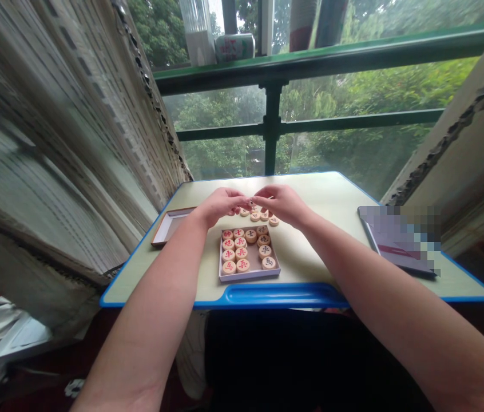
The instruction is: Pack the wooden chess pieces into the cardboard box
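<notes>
My left hand [225, 204] and my right hand [280, 201] meet at their fingertips over the far middle of the table. Fingers of both hands are closed in a pinch. A tiny pale, dark-marked bit shows between the tips, too small to name surely. Just beneath lie several loose xiangqi pieces [264, 216] with dark characters, partly hidden by my hands. Nearer me is a shallow open box [254, 274]. Red-marked pieces [241, 252] fill its two left columns, and dark-marked pieces [265, 251] stand along its right side and top row.
The pale table [310, 263] has a blue rim and a blue front groove [282, 294]. An open box lid [169, 227] lies left, partly behind my left arm. A dark-edged flat object [396, 246] rests at right. Curtains [74, 86] flank the table; a green railing [328, 64] stands behind.
</notes>
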The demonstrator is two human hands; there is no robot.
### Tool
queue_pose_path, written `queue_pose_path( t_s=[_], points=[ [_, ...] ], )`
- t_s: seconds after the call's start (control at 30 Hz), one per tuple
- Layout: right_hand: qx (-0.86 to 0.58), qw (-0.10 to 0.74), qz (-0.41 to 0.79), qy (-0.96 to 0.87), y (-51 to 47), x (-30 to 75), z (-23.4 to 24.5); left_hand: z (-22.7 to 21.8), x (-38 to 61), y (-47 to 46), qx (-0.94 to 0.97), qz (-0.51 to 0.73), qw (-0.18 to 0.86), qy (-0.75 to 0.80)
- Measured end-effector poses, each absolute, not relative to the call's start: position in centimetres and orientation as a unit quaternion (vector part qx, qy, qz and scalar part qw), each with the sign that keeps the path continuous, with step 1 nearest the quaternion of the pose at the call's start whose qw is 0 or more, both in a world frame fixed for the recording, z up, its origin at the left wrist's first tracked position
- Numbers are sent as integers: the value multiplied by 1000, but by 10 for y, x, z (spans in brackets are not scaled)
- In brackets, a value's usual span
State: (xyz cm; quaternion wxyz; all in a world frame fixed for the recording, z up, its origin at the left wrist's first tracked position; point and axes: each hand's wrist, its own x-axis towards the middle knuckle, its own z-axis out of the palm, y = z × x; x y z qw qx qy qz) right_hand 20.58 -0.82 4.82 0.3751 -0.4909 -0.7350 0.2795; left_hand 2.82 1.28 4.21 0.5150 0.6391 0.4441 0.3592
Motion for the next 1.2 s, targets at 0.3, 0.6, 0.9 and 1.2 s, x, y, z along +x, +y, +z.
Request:
queue_pose_path(
  t_s=[0.3,0.6,0.9,1.2],
  points=[
    [-401,401,36,-823,0,209,39,42,29,14,613,374,547,431],
    [-415,360,-14,-835,-9,211,49,45,28,11,615,363,563,416],
    [-393,169,115,-897,-33,207,67,46,26,14,573,399,553,454],
    [-374,55,107,-920,-51,201,71,46,27,12,593,392,542,449]
  ],
)
